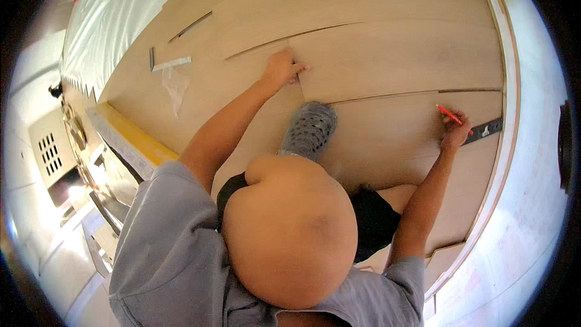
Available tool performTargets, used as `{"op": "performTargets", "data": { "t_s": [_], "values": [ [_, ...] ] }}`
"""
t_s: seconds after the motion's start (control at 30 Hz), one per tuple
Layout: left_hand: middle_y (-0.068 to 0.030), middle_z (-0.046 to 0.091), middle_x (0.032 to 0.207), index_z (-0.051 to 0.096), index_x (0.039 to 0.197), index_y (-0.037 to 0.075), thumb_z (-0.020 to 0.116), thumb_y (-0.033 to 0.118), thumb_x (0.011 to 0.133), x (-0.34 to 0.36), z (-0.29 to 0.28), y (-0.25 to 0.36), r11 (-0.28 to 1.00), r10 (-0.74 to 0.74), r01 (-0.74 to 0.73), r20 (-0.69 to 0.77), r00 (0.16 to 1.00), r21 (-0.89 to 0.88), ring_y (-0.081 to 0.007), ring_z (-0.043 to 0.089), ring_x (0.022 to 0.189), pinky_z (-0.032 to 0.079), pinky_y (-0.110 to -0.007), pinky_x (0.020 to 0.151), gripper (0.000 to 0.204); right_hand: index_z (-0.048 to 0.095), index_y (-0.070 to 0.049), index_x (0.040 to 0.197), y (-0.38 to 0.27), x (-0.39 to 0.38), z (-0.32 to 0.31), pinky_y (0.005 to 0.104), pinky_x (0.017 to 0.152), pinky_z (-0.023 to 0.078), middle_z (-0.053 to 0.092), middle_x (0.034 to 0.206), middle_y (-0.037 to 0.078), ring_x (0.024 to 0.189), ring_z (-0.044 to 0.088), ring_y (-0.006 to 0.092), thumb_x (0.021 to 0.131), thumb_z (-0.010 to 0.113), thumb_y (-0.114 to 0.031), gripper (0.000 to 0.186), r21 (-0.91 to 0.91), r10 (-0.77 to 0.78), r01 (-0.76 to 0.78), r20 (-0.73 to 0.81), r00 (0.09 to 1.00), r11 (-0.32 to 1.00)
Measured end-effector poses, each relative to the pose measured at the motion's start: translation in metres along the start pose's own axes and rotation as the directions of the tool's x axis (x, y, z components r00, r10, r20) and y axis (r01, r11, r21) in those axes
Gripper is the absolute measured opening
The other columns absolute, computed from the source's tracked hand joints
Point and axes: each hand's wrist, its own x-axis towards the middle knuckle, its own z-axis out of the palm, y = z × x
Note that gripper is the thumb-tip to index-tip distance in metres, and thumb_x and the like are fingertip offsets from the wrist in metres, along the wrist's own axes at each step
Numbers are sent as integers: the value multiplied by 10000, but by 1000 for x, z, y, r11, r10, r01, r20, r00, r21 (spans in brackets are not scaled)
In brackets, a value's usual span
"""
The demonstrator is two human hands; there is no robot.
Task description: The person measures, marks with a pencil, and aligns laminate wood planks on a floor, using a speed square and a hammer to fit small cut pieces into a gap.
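My left hand (281, 71) rests on the wood-look floor planks (387, 60), over the end of a short cross seam. Its thumb is stretched out to the right, apart from the fingers; the fingertips are partly hidden. At the right, my right hand (455, 131) grips a red pencil (448, 114), its tip pointing up and left. Beside that hand, a black flat ruler-like tool (486, 131) lies on the planks near the right border. Between my hands, my foot in a grey clog with holes (311, 127) stands on the planks, below a bent bare knee (290, 230).
A try square (172, 64) and a crumpled clear plastic scrap (175, 89) lie at left. Long dark gaps (290, 41) run between planks. A yellow-edged box (136, 135) is left of my arm; white sheeting (130, 15) covers the far left. A pale edge strip (511, 85) curves along the right.
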Motion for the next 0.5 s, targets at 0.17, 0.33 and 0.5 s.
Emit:
{"op": "performTargets", "data": {
  "t_s": [0.17, 0.33, 0.5],
  "values": [
    [-112, 606, 624, 507, 861, -1, 787, 359, 846, -1, 9, 6, 1000, 20, -20, -23, 1000, 2, -187, 633, 514, 496, -347, 439, 457, 632, 8, 990, 11, 14, -10, 332, 667, 526, 679, 851, 129, 705, 629, 231, 977, 428, -266, 342, -31, -16, 17, 2, 1000, 999],
    [-119, 603, 642, 540, 864, -17, 708, 327, 914, 17, 9, -24, 974, -54, 11, -186, 981, -225, -174, 630, 514, 491, -354, 436, 386, 634, 30, 1026, 2, 9, -2, 375, 762, 540, 696, 907, 144, 798, 659, 269, 979, 408, -274, 382, -155, 19, -25, -39, 999, 988],
    [-137, 653, 721, 595, 924, 23, 653, 315, 944, 21, -7, -41, 993, -61, 16, -394, 917, -115, -252, 674, 641, 521, -403, 563, 299, 620, 59, 1109, 6, 9, -7, 340, 759, 549, 693, 938, 160, 821, 666, 257, 995, 421, -224, 364, -188, -49, 62, 70, 996, 980]
  ]
}}
